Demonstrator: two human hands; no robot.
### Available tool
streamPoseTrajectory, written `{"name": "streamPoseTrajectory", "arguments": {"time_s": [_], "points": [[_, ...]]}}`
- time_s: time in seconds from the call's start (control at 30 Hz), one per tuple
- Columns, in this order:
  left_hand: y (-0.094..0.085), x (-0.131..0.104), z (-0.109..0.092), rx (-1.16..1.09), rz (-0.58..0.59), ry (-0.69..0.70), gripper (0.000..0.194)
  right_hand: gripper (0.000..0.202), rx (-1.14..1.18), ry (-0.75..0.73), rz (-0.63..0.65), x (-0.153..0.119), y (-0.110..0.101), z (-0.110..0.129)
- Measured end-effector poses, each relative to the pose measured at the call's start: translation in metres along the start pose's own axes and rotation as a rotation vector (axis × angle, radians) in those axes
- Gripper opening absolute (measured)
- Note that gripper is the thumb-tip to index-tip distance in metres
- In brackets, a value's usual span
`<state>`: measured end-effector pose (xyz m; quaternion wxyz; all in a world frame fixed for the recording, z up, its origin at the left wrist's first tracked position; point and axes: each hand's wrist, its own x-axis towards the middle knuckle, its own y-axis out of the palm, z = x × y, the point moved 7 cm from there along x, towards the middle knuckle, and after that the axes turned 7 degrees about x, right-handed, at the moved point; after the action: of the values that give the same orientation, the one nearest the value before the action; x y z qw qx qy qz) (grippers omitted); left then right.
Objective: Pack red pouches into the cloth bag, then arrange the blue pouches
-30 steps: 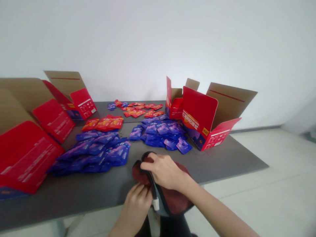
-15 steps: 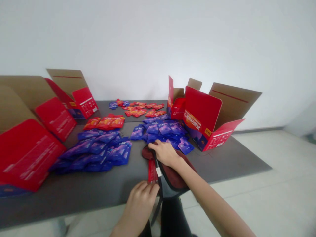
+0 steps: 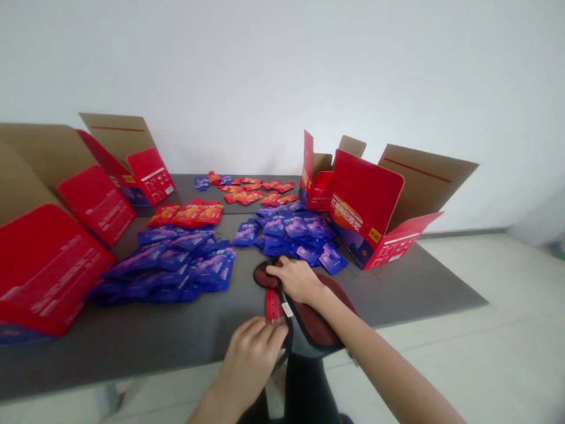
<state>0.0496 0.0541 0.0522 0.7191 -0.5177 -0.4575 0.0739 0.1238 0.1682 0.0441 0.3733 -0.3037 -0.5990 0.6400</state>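
At the table's front edge lies a maroon fabric piece (image 3: 329,327) with black edging, a grey side and a small white tag; its exact kind is unclear. My right hand (image 3: 300,280) is closed on its far end, fingers curled over the black edge. My left hand (image 3: 253,353) is closed at its near end, with the fingertips at the black edging. Between the hands a red strip (image 3: 274,305) shows beside the fabric, partly hidden by it and my left fingers. Just beyond my right hand is a heap of purple pouches (image 3: 286,227).
More purple pouches (image 3: 172,268) are stacked on the left, with orange-red pouches (image 3: 194,213) behind them. Smaller scattered packets (image 3: 247,189) lie at the back of the grey table (image 3: 212,335). Open red cartons stand left (image 3: 48,271) and right (image 3: 357,206).
The fabric piece has shifted very slightly, and both hands keep their grip at its two ends. The view has tilted a little. Pouches and cartons stay where they were.
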Motion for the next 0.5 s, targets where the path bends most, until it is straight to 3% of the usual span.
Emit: {"name": "streamPoseTrajectory", "arguments": {"time_s": [0.07, 0.13, 0.23, 0.3, 0.4, 0.5], "points": [[-0.006, -0.001, 0.013, -0.114, -0.109, -0.145, 0.015, 0.030, 0.034, 0.064, -0.096, 0.000, -0.012, -0.011], [-0.007, -0.009, 0.034, -0.292, -0.189, -0.396, 0.009, 0.031, 0.129, 0.123, -0.277, -0.010, -0.034, -0.021], [0.002, -0.032, 0.062, -0.586, -0.217, -0.780, 0.010, 0.032, 0.306, 0.207, -0.618, -0.042, -0.071, -0.038], [0.003, -0.047, 0.072, -0.605, -0.246, -0.907, 0.014, 0.031, 0.378, 0.228, -0.762, -0.061, -0.086, -0.046], [-0.011, -0.057, 0.073, -0.181, -0.245, -0.829, 0.027, 0.029, 0.414, 0.219, -0.799, -0.075, -0.092, -0.051], [-0.019, -0.053, 0.062, 0.235, -0.157, -0.538, 0.031, 0.030, 0.425, 0.208, -0.746, -0.079, -0.086, -0.045]]}}
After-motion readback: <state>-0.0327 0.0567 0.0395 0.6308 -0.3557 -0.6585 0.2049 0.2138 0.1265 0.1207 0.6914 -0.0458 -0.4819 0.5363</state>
